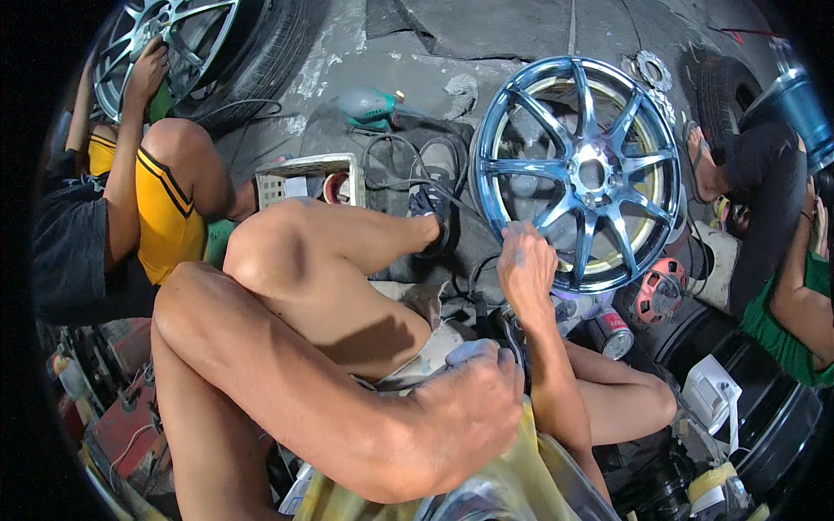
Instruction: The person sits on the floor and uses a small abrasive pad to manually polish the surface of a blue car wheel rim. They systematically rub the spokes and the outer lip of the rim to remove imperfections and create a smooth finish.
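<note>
A shiny blue-silver alloy wheel (pixel 598 178) with several slim spokes lies face up, leaning a little, in front of me. At the lower left of its rim, my right hand (pixel 528 265) is closed, its fingertips on the edge and dust on its back. My left hand (pixel 469 404) is curled into a fist near my body, apart from the wheel. Blue-grey colour shows at its fingers; whether that is dust or a held thing, I cannot tell. A shoe (pixel 432 187) on a foot rests just left of the wheel.
A white plastic basket (pixel 304 174) with a tape roll stands left. Behind it lies a green power tool (pixel 369 108) with its cable. A tin can (pixel 611 334) and a red round-framed object (pixel 658 293) sit right. One person (pixel 152 191) handles another wheel; another person (pixel 795 295) sits right.
</note>
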### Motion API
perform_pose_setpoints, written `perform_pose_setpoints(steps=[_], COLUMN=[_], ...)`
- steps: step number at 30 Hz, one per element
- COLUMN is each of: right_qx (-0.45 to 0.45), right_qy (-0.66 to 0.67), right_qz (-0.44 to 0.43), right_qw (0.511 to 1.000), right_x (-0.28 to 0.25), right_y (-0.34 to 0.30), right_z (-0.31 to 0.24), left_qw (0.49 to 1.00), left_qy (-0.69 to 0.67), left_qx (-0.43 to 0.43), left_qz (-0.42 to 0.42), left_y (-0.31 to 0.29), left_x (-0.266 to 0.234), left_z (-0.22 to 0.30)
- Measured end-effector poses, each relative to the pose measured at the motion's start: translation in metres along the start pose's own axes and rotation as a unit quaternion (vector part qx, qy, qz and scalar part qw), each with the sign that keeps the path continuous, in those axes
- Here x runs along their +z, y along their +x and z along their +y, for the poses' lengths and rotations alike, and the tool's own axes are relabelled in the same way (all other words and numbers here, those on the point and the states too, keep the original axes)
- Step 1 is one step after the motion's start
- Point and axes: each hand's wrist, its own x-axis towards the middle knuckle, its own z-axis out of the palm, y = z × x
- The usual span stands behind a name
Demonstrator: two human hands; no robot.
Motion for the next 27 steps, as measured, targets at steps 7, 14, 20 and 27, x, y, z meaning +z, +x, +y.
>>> perform_pose_setpoints(steps=[7,14,20,27], right_qx=[-0.013,-0.018,-0.052,0.022], right_qy=[-0.054,-0.022,-0.021,-0.017], right_qz=[-0.033,-0.031,-0.009,-0.038], right_qw=[0.998,0.999,0.998,0.999], right_x=[-0.001,0.006,0.007,-0.003], right_y=[0.005,0.013,0.012,0.002], right_z=[-0.002,0.002,0.002,0.014], left_qw=[1.0,0.999,0.998,0.996], left_qy=[0.01,0.031,0.055,0.082], left_qx=[0.003,-0.007,-0.017,-0.001], left_qz=[0.013,0.01,0.008,-0.029], left_y=[-0.001,0.005,0.007,0.026], left_x=[0.003,-0.002,-0.004,-0.013], left_z=[-0.009,-0.006,0.002,-0.003])
